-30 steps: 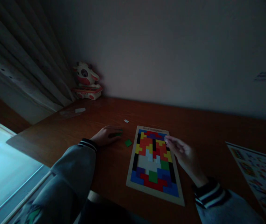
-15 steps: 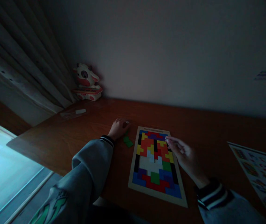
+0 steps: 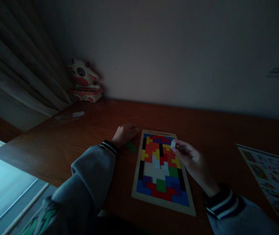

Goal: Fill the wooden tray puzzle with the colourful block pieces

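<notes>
Wooden and pale-framed, the puzzle board [image 3: 162, 169] lies flat on the brown desk [image 3: 85, 140], its tray mostly filled with coloured blocks around a bare pale patch in the middle. Over the board's far right corner the right hand [image 3: 190, 160] has its fingertips pinched on a small white piece [image 3: 173, 144], held just above the blocks. Left of the board, the left hand [image 3: 124, 133] rests palm down on the desk with fingers loosely curled, its fingertips close to the board's far left corner; whether it grips anything cannot be told in the dim light. A green piece [image 3: 131, 147] lies on the desk just beside that hand, between it and the board. Far left, against the wall, stands a cow toy [image 3: 83, 78] next to the curtain [image 3: 19, 71]. A printed sheet [image 3: 271, 176] lies at the desk's right edge.
</notes>
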The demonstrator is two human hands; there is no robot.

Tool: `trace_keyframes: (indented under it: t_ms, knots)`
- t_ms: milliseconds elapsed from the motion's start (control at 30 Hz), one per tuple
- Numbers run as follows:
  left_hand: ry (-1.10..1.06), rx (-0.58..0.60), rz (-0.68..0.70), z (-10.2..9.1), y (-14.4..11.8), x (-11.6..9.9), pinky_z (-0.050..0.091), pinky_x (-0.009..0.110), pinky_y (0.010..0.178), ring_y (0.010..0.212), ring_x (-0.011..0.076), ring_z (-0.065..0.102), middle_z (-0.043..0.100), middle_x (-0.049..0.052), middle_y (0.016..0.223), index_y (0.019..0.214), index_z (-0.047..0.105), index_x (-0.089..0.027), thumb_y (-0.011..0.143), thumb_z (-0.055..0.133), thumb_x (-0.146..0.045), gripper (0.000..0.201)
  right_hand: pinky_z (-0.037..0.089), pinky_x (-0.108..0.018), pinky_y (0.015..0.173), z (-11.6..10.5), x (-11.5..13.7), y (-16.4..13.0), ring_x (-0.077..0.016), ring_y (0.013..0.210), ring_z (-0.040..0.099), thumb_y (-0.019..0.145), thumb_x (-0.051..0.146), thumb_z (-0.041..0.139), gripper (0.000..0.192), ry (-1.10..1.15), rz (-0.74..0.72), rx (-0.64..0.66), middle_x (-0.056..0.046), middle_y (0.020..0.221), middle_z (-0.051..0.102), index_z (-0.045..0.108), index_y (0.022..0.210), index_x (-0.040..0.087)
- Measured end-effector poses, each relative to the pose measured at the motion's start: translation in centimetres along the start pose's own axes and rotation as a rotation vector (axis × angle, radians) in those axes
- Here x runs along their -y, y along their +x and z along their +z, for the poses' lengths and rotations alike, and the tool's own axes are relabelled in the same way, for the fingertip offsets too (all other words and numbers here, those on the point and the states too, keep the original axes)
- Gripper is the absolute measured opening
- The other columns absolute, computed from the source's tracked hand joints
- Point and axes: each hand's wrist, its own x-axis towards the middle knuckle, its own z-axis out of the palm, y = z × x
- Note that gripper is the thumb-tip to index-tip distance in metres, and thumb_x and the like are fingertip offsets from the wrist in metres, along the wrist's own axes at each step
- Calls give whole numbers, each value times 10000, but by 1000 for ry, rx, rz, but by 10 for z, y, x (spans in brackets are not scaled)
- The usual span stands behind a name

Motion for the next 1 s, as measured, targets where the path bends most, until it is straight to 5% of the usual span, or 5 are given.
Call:
trace_keyframes:
  t_ms: [133,267,500,700,1000]
  knots:
    - [-159,-63,289,3,-9,-43,554,314,907,1029,177,661,681,83,1130,1166,623,-183,890,640,-321,309,549,-357,846,7,11,-3,-205,943,676,754,440,739,380,115,44,21,-58,1010,725,681,1074,243]
    - [-204,36,508,10,-20,-74,558,281,910,1088,162,641,658,89,1192,1279,537,-196,907,626,-286,392,523,-376,925,18,22,-8,-218,1043,662,763,446,732,335,186,74,130,-58,1104,723,707,1034,252]
    - [-195,42,581,18,-26,-87,559,273,914,1101,156,633,643,84,1214,1339,472,-217,921,603,-261,440,534,-345,863,26,20,-9,-221,997,677,710,430,786,336,245,148,181,-40,1046,737,719,995,265]
    - [-90,123,595,-1,-21,-60,540,353,931,1094,199,631,660,106,1200,1225,579,-184,920,597,-355,350,528,-355,873,19,11,-5,-214,984,668,733,428,772,349,218,120,110,-51,1056,724,709,1021,241]
    - [116,357,239,-45,-39,7,434,473,1042,1207,263,560,607,94,1315,1204,647,-225,820,676,-508,478,559,-213,746,-2,6,10,-117,821,664,631,311,866,397,595,179,-159,-3,898,734,721,992,230]
